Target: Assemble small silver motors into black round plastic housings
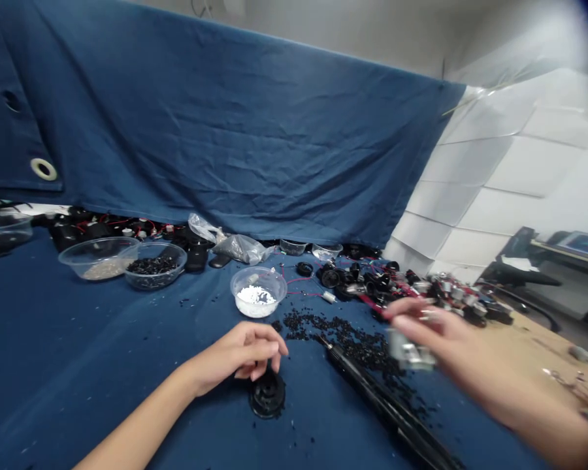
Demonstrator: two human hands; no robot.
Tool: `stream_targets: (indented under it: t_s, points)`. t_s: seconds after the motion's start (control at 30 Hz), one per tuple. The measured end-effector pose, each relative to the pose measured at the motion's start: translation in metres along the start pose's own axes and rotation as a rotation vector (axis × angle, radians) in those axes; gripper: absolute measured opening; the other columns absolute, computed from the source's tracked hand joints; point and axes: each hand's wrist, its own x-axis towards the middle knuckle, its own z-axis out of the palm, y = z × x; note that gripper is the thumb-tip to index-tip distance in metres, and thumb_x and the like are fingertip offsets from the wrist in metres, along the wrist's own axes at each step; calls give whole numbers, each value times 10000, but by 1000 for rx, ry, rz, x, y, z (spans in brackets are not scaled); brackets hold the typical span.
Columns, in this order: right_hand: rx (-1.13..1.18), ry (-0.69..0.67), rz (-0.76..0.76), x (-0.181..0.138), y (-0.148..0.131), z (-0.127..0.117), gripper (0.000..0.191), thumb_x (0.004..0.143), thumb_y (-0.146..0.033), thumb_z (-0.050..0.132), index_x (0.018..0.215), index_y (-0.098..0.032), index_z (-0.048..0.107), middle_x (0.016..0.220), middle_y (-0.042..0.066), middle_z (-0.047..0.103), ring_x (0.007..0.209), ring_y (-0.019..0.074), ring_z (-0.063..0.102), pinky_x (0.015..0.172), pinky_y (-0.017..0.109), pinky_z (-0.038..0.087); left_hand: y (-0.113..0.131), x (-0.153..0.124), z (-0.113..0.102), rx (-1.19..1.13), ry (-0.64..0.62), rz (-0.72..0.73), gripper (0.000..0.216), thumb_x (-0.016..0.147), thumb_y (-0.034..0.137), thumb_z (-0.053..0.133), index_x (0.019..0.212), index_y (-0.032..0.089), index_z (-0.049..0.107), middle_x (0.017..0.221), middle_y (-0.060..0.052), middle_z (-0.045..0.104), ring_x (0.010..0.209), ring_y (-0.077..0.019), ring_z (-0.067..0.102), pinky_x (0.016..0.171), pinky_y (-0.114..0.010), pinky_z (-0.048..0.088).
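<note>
Your left hand (255,352), grip loose, is beside the round black plastic part (267,395); I cannot tell your blurred right hand's (436,326) grip.

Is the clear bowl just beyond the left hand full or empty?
Neither: partly full. White bits lie low in the clear bowl, with bare transparent wall showing above them.
</note>
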Motion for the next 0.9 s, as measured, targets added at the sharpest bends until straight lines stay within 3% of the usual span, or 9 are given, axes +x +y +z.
stream_targets:
  t_s: [0.1,0.2,0.3,0.5,0.73,0.9]
  points:
    - [289,-296,-68,3,-45,74,302,854,-472,682,928,-187,613,728,-4,616,657,148,599,596,263,512,1,-4,4,-120,-127,21,605,734,670,664,983,119,683,772,-69,674,483,-83,452,393,-200,226]
    - [331,-339,-95,12,-68,129,304,838,-459,691,890,-185,567,639,-43,562,528,120,541,458,226,482,-2,-5,3,-181,-53,111,713,670,754,689,1010,129,647,736,-34,648,469,-64,434,391,-188,241]
    - [339,-277,-124,24,-77,159,272,866,-445,655,900,-193,558,632,-59,525,467,96,486,369,194,434,-9,-4,-6,-203,31,192,682,697,742,688,997,134,619,650,21,592,441,-50,405,381,-176,238]
    - [366,-246,-132,34,-81,174,327,907,-507,589,873,-183,561,593,-60,502,427,89,459,336,185,404,-15,-3,-18,-238,50,254,285,929,422,619,931,137,615,702,39,580,450,-48,415,393,-170,314]
    - [449,-292,-60,39,-73,169,470,840,-652,620,889,-189,554,575,-71,485,407,70,402,322,168,319,-7,-7,-7,-359,69,223,201,909,330,667,913,134,621,648,64,542,452,-49,422,408,-165,326]
    - [530,-363,8,41,-66,150,583,785,-746,605,918,-180,563,585,-61,485,435,89,471,339,170,252,-7,-7,-11,-514,61,194,256,929,357,635,805,135,601,609,68,527,440,-52,423,407,-170,338]
